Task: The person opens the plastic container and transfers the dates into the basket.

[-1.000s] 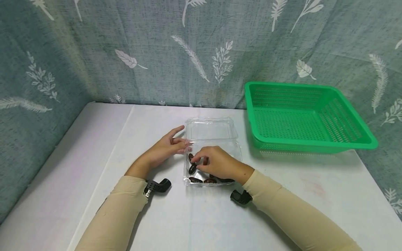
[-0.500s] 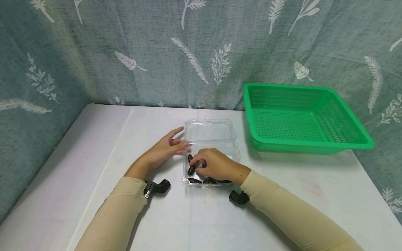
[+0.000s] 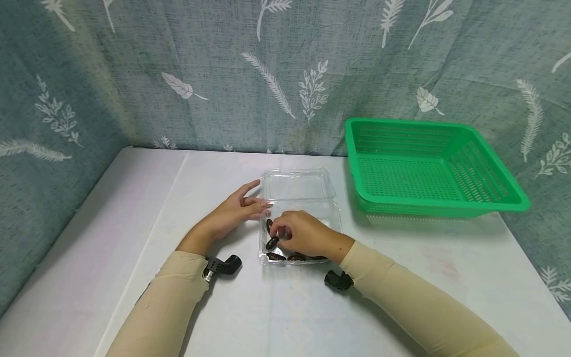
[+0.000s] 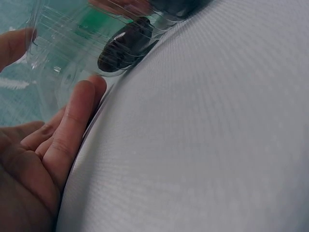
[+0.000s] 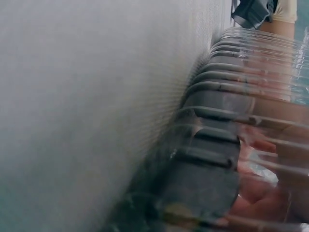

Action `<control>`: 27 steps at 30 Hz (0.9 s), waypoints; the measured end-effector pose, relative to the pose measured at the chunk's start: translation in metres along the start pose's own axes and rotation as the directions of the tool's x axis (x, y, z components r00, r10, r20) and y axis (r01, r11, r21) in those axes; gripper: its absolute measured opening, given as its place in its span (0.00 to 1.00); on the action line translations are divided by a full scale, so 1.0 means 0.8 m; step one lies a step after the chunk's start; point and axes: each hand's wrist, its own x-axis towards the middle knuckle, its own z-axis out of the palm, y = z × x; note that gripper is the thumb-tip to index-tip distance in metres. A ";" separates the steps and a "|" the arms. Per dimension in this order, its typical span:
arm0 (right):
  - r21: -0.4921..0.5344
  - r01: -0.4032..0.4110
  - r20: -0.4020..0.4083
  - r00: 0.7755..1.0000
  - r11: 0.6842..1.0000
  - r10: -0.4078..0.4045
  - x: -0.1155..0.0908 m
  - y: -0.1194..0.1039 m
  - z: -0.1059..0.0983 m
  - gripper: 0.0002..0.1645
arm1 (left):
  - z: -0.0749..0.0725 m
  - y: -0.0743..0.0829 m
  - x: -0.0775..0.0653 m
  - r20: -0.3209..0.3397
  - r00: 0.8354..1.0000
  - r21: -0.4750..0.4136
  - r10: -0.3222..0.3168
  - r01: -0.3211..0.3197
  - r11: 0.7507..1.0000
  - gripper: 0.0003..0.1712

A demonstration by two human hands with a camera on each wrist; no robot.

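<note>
A clear plastic clamshell box [image 3: 298, 184] lies with its lid folded back, and several dark brown, glossy oval dates [image 3: 275, 256] rest along its front and left sides. My left hand [image 3: 229, 214] touches the box's left side with fairly straight fingers; in the left wrist view the fingertips [image 4: 79, 96] meet the clear wall beside a date [image 4: 126, 44]. Inside the box, my right hand [image 3: 308, 232] has curled fingers at a tilted date [image 3: 272, 243], its tip between or against them. The right wrist view shows curled fingers [image 5: 260, 193] blurred through ribbed plastic.
A green perforated plastic basket [image 3: 437, 204] stands at the back right of the white-covered table [image 3: 147, 198]. A patterned grey-green curtain [image 3: 214, 74] hangs behind and at the left. Small black wrist cameras [image 3: 225, 265] are worn on both forearms.
The date at my right fingertips has turned from nearly upright to a slant. My right hand has shifted only slightly; the left hand stays at the box's side.
</note>
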 end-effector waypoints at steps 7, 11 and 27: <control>-0.034 -0.007 0.002 1.000 0.999 0.007 0.000 0.000 -0.003 0.09 | -0.001 0.004 0.000 -0.010 1.000 0.011 -0.011 0.011 1.000 0.45; -0.050 -0.010 0.005 1.000 0.999 0.010 -0.004 -0.001 -0.005 0.08 | 0.000 0.003 0.000 -0.013 1.000 0.024 -0.018 0.018 1.000 0.46; 0.074 0.026 -0.105 0.994 0.997 -0.018 -0.029 -0.002 -0.023 0.08 | 0.001 0.000 0.000 -0.016 1.000 0.030 -0.013 0.014 0.999 0.46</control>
